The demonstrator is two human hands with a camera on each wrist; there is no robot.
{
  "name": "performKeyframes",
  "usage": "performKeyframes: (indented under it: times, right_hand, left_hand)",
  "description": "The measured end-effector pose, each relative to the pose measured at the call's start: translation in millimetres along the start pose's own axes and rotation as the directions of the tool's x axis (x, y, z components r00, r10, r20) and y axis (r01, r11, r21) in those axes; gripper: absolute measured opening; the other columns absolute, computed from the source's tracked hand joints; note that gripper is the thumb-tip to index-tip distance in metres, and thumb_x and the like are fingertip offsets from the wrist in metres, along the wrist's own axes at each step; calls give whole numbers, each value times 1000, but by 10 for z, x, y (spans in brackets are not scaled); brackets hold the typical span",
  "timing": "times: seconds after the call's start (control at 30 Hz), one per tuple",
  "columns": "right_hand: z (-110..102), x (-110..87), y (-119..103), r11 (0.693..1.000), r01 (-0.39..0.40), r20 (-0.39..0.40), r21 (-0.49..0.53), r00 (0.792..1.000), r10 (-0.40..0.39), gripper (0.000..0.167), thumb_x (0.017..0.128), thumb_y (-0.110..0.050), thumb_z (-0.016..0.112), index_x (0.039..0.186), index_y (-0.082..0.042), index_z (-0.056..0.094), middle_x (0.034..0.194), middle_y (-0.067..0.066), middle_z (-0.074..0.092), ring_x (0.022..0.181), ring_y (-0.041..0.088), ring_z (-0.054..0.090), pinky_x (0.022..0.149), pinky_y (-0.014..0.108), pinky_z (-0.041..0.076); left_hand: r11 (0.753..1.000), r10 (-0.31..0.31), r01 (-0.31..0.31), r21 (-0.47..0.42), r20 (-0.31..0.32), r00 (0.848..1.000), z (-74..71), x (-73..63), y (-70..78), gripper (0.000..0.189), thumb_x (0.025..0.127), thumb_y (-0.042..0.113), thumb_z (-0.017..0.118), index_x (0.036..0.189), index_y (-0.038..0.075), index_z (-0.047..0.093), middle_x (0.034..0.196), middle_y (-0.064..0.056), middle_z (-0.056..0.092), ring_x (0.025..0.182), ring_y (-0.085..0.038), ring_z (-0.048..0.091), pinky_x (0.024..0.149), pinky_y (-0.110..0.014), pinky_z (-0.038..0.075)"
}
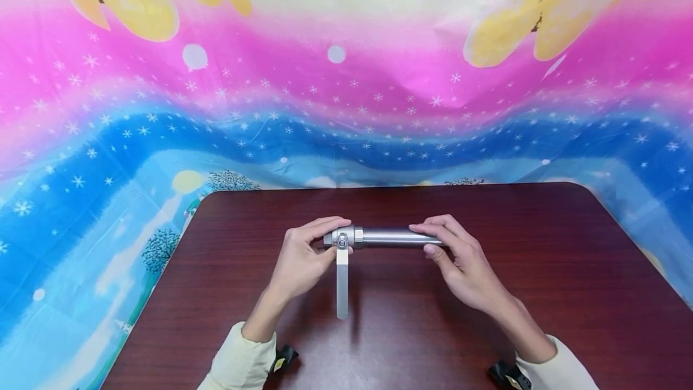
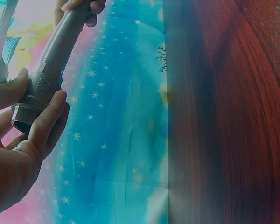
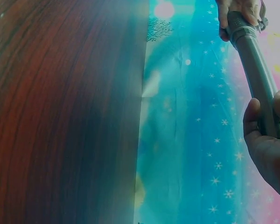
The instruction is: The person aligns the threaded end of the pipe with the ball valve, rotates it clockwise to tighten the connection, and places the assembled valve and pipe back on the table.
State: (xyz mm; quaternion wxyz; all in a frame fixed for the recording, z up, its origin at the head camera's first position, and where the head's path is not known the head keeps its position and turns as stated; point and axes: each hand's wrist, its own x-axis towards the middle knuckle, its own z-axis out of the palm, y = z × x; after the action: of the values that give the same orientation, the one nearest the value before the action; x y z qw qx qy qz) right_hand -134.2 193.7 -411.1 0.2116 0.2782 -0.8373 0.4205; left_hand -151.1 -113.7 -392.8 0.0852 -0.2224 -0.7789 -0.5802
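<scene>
A metal ball valve (image 1: 349, 235) with a long flat lever handle (image 1: 342, 287) is joined to a straight steel pipe (image 1: 392, 237). My left hand (image 1: 303, 257) grips the valve body between thumb and fingers; in the left wrist view its open round end (image 2: 24, 122) faces out by the palm. Around the far right end of the pipe, my right hand (image 1: 465, 260) holds on with thumb and fingers, as the pipe (image 3: 256, 70) in the right wrist view also shows. The lever points toward me, and the assembly is held level above the table.
Beneath both hands lies a dark reddish-brown wooden table (image 1: 243, 215) with rounded far corners. Behind it hangs a printed cloth (image 1: 379, 113) in pink and blue with snowflakes. Dark straps (image 1: 284, 360) sit at the wrists near cream sleeves (image 1: 240, 357).
</scene>
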Motion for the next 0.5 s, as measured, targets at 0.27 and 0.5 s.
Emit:
performKeyframes:
  times: [0.27,0.5]
  right_hand:
    - [7,-21,-32,998,-68,17,12,998,68,53,95,9,72,141,-17,67,133,1,61,118,5,55,96,11,42]
    - [3,-19,-57,998,-62,22,9,998,62,58,86,20,74,133,-13,68,137,8,54,125,6,51,95,7,42]
  left_hand:
    - [1000,0,0,-26,7,1000,11,3,-2,47,84,-17,73,126,4,78,130,-12,76,104,-20,74,86,-23,65]
    - [1000,8,-8,-12,2,1000,12,5,-8,47,84,-18,73,126,3,78,130,-12,76,105,-20,74,86,-22,64]
